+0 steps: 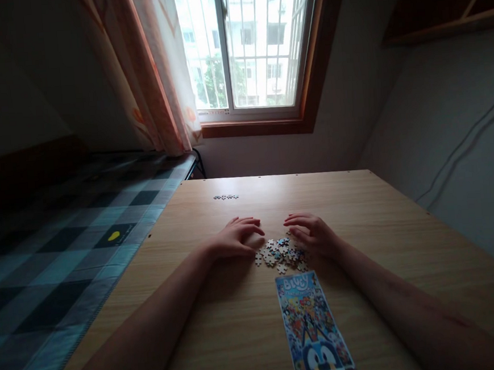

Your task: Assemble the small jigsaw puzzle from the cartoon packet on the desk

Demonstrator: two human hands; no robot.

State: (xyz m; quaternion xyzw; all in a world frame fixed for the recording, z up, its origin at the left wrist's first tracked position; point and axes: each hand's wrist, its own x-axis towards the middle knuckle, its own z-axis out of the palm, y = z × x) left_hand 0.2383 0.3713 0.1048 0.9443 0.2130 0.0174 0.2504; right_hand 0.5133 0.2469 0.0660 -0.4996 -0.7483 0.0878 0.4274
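Note:
A small heap of jigsaw puzzle pieces (281, 254) lies on the wooden table, some showing pale backs and some blue printed faces. My left hand (237, 237) rests at the heap's left edge, fingers spread and its thumb beside the pieces. On the other side, my right hand (313, 232) is open with fingers loosely bent, its fingertips by the heap's upper right. Neither hand visibly holds a piece. Just below the heap lies a colourful printed picture sheet (311, 325) marked "Bluey", with a blue cartoon dog at its bottom.
Farther back on the table (373, 220) sits a short row of puzzle pieces (226, 197). A bed with a checked cover (132, 197) stands along the left side. Beyond the table are a barred window (257, 47) and a curtain (152, 72); a cable (461, 142) hangs on the right wall.

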